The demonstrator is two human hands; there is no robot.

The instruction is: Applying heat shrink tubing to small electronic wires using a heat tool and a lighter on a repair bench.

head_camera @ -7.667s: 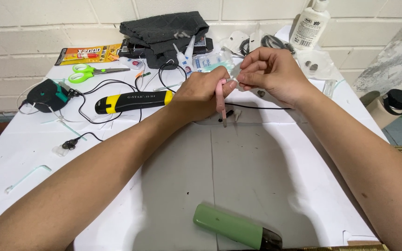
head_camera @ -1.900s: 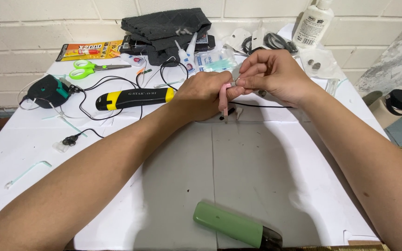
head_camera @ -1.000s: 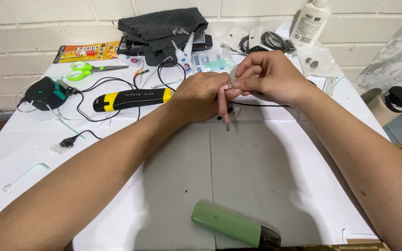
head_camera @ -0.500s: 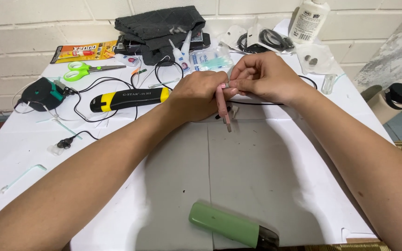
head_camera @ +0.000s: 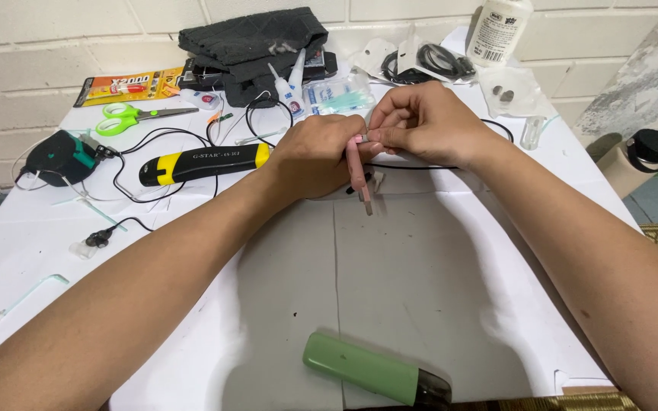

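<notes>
**A:** Head cam only, so what's going on up top? The left hand (head_camera: 317,156) is wrapping its fingers round a thin pink stick-like piece (head_camera: 357,169), keeping it upright-ish with the lower end just over the white surface (head_camera: 436,259). The right hand (head_camera: 424,122) is pinching narrow at the top end, right against the left. Looks like one hand is steadying while the other is doing the fiddly bit. A thin black wire (head_camera: 413,167) is running under the right wrist.

**B:** Yeah, and packaging-wise: an orange flat glue pack (head_camera: 119,86) is lying at the back left by the green scissors (head_camera: 135,116), a white bottle (head_camera: 499,30) is standing back right against the wall, and small clear bags (head_camera: 512,91) are sitting below it. The yellow-and-black tool (head_camera: 203,162) is lying just left of the hands, and a green cylinder (head_camera: 363,369) is lying near the front edge.
</notes>
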